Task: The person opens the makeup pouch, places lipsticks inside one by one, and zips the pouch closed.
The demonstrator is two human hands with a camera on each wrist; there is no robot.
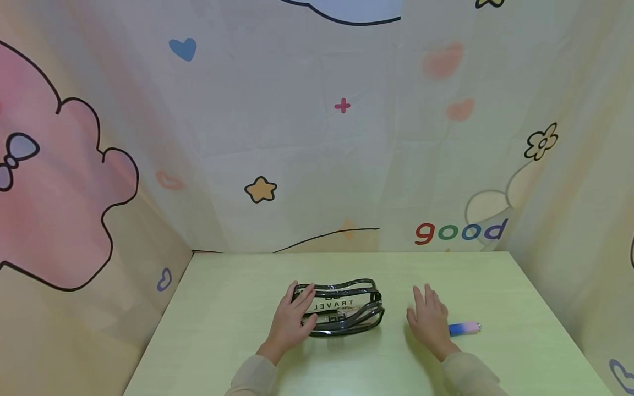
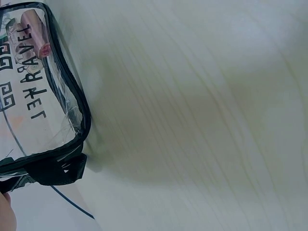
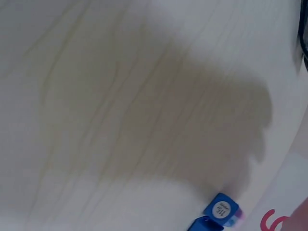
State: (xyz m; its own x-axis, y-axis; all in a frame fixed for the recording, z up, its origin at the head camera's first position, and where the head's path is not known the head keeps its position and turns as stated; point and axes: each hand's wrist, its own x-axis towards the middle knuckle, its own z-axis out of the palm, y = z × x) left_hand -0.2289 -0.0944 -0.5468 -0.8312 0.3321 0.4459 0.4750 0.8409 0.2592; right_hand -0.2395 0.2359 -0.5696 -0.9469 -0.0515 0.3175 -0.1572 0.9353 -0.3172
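Observation:
My left hand (image 1: 288, 323) rests on the left end of a clear pouch with black trim (image 1: 342, 330), fingers over its far edge and thumb near its front edge. In the left wrist view, the pouch (image 2: 86, 113) shows printed lettering and a pink tube (image 2: 33, 31) inside. My right hand (image 1: 428, 322) hovers or rests over the table with fingers extended, holding nothing. Just right of it lies a blue-to-pink lipstick-like tube (image 1: 464, 329), partly hidden by the hand. A blue square end with a round white label (image 3: 222, 209) shows in the right wrist view, beside another glossy blue piece (image 3: 206, 224).
A pale green table (image 1: 366, 368) carries these things. Behind and at both sides hangs a printed cloth backdrop (image 1: 317, 165), meeting the table's far edge.

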